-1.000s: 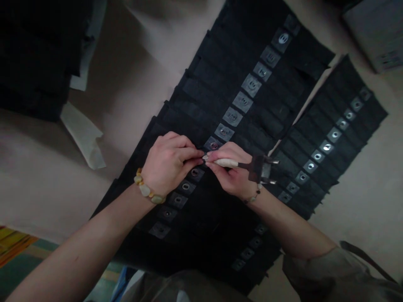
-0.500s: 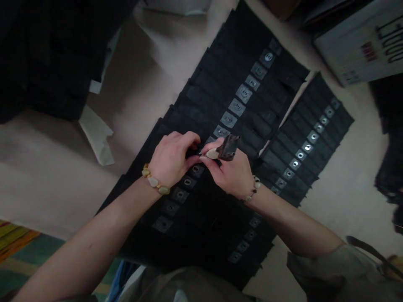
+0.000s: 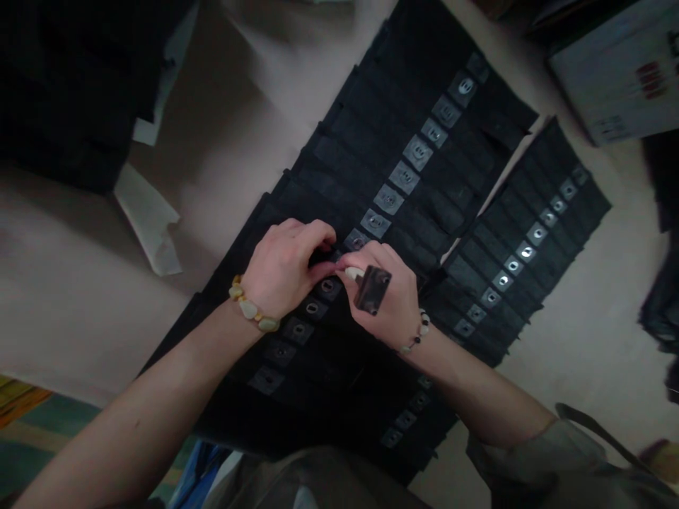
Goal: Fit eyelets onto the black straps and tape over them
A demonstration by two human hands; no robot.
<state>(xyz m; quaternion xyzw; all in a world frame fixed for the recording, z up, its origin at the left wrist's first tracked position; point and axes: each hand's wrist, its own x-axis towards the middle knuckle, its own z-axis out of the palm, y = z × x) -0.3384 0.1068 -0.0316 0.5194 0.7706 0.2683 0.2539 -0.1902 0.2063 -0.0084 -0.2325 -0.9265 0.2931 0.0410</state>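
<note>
A row of overlapping black fabric pieces [image 3: 350,141] runs diagonally across the table, each bearing a small square patch with a round metal snap [image 3: 419,150] or slotted fitting. Over this row, my left hand [image 3: 281,265] is closed, with thumb and forefinger pressed together at one patch; whatever lies between them is hidden. My right hand [image 3: 395,304] meets it there, gripping a small tool [image 3: 373,290] with a dark rectangular end and a pale, rounded part. The working tip of that tool is covered by my fingers.
A second overlapping row of black pieces [image 3: 573,226] lies to the right, also with patches. Dark cloth [image 3: 68,92] is piled at the upper left, near a pale paper strip [image 3: 151,219]. A printed box [image 3: 610,78] stands at the upper right.
The tool has tilted in my right hand, its dark end swinging down toward me. My left hand keeps its place at the patch. The view has shifted slightly.
</note>
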